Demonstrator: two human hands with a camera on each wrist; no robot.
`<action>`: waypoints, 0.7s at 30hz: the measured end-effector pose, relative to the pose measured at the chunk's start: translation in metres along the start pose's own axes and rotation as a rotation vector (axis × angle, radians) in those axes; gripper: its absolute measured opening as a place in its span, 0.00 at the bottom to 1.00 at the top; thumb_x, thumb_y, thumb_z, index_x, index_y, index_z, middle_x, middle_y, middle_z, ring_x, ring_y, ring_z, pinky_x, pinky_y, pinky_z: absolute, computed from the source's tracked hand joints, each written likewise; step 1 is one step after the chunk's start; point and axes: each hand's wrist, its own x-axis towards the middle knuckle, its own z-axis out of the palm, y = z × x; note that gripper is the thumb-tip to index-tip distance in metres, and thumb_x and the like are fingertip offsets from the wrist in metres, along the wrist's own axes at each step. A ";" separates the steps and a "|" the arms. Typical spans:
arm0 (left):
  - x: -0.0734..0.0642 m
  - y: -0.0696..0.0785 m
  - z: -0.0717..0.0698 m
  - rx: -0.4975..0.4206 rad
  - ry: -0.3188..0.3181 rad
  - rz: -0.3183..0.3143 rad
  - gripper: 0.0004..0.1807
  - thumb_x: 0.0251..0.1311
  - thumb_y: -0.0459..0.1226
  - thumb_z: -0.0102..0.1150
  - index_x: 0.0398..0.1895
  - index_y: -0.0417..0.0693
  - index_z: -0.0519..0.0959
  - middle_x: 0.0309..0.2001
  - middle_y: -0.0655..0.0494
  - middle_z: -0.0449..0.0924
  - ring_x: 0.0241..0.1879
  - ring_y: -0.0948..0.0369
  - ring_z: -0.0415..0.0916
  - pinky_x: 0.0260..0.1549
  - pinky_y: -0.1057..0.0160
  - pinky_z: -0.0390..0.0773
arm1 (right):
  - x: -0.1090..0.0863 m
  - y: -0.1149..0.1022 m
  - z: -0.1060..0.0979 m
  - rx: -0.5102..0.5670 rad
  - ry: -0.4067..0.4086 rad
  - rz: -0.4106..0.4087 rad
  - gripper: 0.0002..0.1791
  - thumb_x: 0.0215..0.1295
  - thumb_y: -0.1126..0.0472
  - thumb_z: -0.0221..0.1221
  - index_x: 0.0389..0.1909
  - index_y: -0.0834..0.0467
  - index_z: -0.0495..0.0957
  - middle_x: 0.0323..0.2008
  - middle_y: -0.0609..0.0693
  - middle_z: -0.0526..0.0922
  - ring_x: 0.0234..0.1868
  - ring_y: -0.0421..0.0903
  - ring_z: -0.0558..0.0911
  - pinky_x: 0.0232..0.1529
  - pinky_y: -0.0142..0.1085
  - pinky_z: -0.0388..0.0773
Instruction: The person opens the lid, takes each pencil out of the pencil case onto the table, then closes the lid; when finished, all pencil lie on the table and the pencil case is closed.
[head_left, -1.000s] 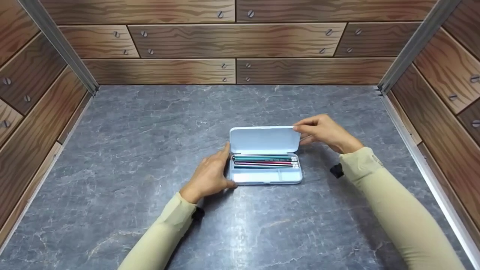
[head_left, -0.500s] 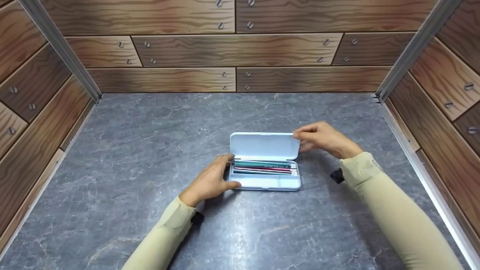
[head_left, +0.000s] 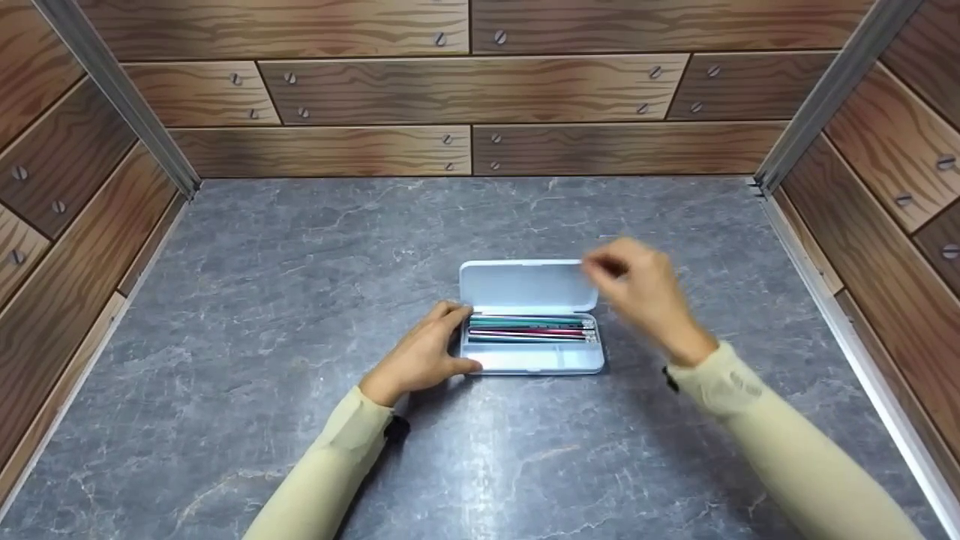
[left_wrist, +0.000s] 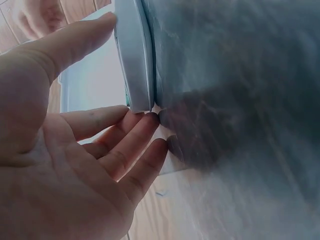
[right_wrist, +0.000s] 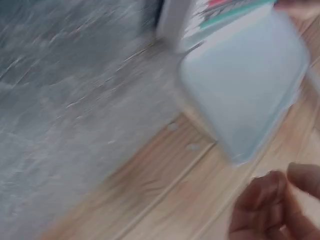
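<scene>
A light blue pencil case (head_left: 514,355) lies on the grey marbled tabletop with its lid (head_left: 517,286) raised at the back. Several pencils (head_left: 529,331), green, red and dark, lie side by side in its rear compartment. My left hand (head_left: 420,356) holds the case's left end, thumb at the near edge and fingers by the far corner; the left wrist view shows them against the case's end wall (left_wrist: 134,60). Blurred, my right hand (head_left: 645,296) hovers by the lid's upper right corner, fingers loosely curled, holding nothing. In the right wrist view the lid (right_wrist: 245,75) stands apart from the fingers.
Wood-patterned walls (head_left: 375,146) enclose the tabletop (head_left: 300,255) at the back and both sides. Metal posts stand in the two back corners, the right one (head_left: 806,105) beyond my right hand. The front compartment of the case has a small divider (head_left: 559,354).
My right hand has let go of the lid's right corner and turned inward, its fingers drawing in. The lid stays raised. My left hand stays at the case's left end.
</scene>
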 end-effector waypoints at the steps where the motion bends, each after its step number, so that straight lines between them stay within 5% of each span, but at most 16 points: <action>1: -0.001 0.000 0.001 0.002 0.000 0.000 0.51 0.63 0.42 0.83 0.84 0.34 0.67 0.78 0.39 0.71 0.79 0.42 0.71 0.83 0.41 0.71 | -0.006 -0.003 0.004 -0.026 -0.044 -0.064 0.06 0.71 0.70 0.71 0.45 0.65 0.92 0.40 0.59 0.93 0.39 0.50 0.89 0.43 0.30 0.87; 4: -0.001 0.001 0.003 0.006 0.008 0.000 0.51 0.63 0.41 0.84 0.84 0.34 0.68 0.78 0.40 0.72 0.79 0.42 0.71 0.83 0.41 0.70 | -0.019 -0.007 0.014 -0.114 -0.247 -0.183 0.06 0.70 0.71 0.72 0.44 0.65 0.92 0.38 0.56 0.91 0.38 0.49 0.88 0.41 0.41 0.90; 8: 0.001 0.002 0.003 0.003 0.022 0.005 0.50 0.62 0.41 0.85 0.83 0.34 0.69 0.78 0.41 0.73 0.79 0.43 0.72 0.84 0.42 0.70 | -0.020 0.000 0.022 -0.234 -0.412 -0.205 0.06 0.70 0.71 0.73 0.45 0.65 0.92 0.40 0.56 0.89 0.39 0.50 0.88 0.42 0.47 0.91; 21: 0.000 0.000 0.003 -0.022 0.038 0.000 0.49 0.59 0.39 0.86 0.81 0.35 0.72 0.76 0.42 0.75 0.77 0.43 0.74 0.83 0.43 0.71 | -0.020 0.009 0.032 -0.239 -0.429 -0.207 0.05 0.67 0.71 0.74 0.41 0.63 0.94 0.38 0.56 0.88 0.37 0.50 0.88 0.42 0.47 0.91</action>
